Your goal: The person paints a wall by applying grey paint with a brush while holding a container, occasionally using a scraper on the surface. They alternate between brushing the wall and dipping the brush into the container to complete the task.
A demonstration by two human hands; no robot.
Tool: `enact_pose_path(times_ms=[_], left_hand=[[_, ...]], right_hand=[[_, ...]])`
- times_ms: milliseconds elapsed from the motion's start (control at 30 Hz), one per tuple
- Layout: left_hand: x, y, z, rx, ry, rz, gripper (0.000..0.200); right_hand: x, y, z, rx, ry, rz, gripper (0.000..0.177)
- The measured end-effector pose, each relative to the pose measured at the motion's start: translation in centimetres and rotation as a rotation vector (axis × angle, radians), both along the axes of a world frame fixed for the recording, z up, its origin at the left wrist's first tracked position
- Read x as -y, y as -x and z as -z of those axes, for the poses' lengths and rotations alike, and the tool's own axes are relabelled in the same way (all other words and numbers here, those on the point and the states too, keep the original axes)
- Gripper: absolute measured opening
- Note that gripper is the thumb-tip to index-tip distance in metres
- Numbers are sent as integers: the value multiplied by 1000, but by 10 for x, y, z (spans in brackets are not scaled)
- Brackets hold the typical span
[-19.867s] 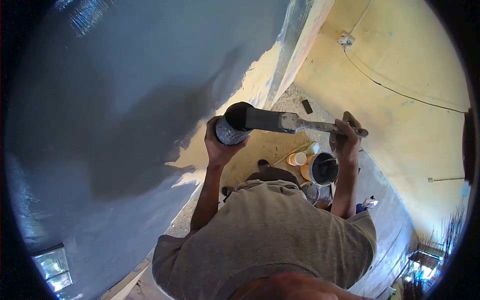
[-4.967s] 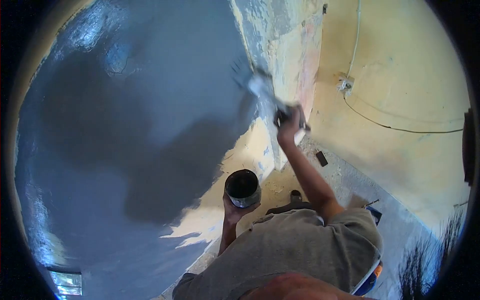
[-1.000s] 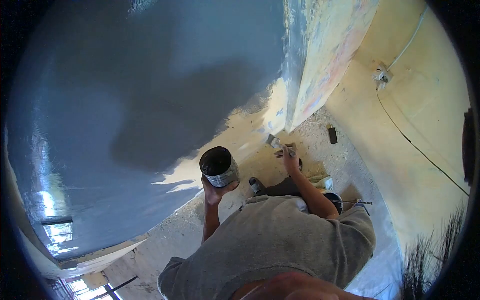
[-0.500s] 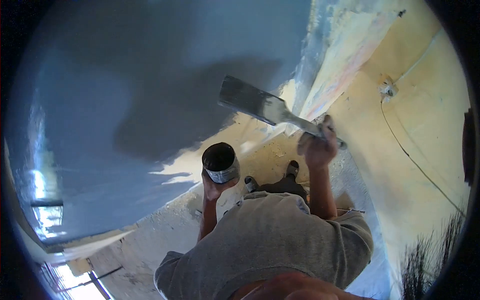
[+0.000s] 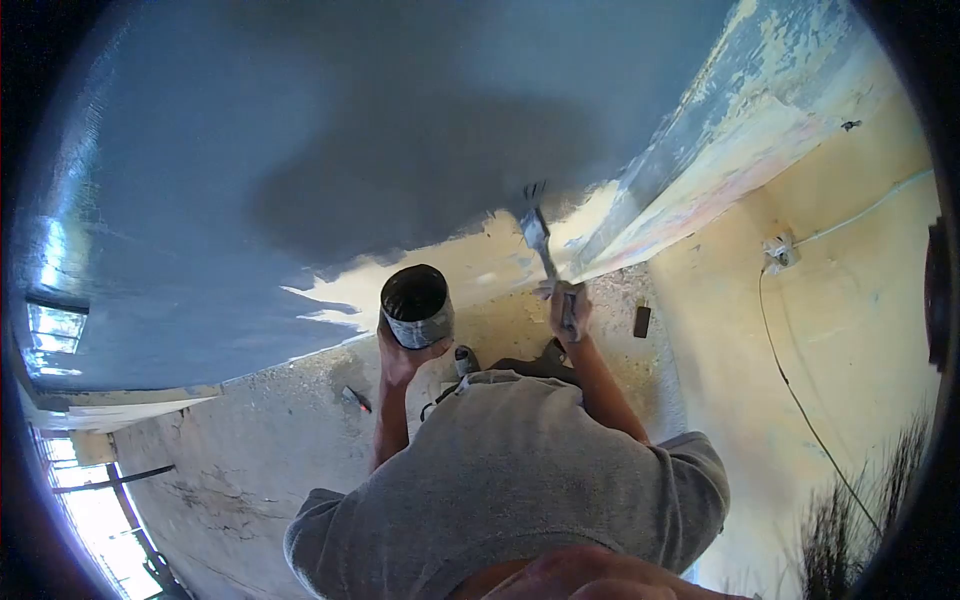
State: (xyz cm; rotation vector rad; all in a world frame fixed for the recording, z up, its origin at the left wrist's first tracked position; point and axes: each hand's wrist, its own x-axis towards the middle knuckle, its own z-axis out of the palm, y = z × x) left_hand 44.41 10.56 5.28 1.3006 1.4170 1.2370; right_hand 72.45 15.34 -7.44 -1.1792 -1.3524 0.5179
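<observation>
My left hand (image 5: 402, 362) is wrapped round a paint can (image 5: 420, 332) from below. The can's open top shows a dark inside and its outside is smeared with paint. In my right hand (image 5: 570, 318) is the handle of a flat paintbrush (image 5: 536, 232), bristles pointing away from me. The bristle end is at the wall, near the lower edge of the dark grey paint; whether it touches cannot be made out. The grey painted wall (image 5: 200, 150) fills the upper left, above a ragged cream strip (image 5: 465, 262) along its bottom.
On the floor lie a small dark block (image 5: 641, 321) to the right and a small tool with a red end (image 5: 356, 400) to the left. A yellowish wall on the right carries an electrical box (image 5: 780, 254) with a hanging cable (image 5: 800, 400). A bright window (image 5: 100, 530) is at lower left.
The paintbrush has swung from broadside, higher up, to pointing at the wall, and my right hand has moved left. The can stays in my left hand. My view has shifted.
</observation>
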Motion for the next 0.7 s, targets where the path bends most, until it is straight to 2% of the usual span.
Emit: enact_pose_path(times_ms=[100,133,267,333,367,433,467,533,567,633,667,700], left_hand=[[-1,-8,-10,3,19,-16,84],[-3,-6,-3,7,11,30,87],[-8,-12,-7,-46,-26,50,87],[-10,-17,-11,-88,-38,55,88],[-9,-21,-11,-92,-32,55,88],[-8,-27,-10,-68,-37,54,88],[-6,-30,-8,-70,-32,54,88],[-4,-35,-4,-1,-7,51,88],[-3,-39,-2,-2,-7,46,88],[-1,-46,-1,-26,-14,54,89],[1,-50,-4,-31,-20,42,89],[2,-55,-7,-33,-26,39,89]], right_hand=[[11,-7,48,-10,128,-61,6],[16,-12,53,-11,236,-28,8],[49,-25,44,-118,304,-47,8],[65,-24,-4,82,208,-54,7],[66,-25,-25,77,213,-56,7],[58,-24,-54,566,-340,-16,6],[51,-23,-55,563,-334,-17,6],[34,-23,-58,18,-29,-460,17],[25,-27,-51,18,-29,-465,17],[3,-32,-11,-642,850,-484,29],[2,-42,34,-427,725,-508,34],[5,-46,31,-421,717,-525,34]])
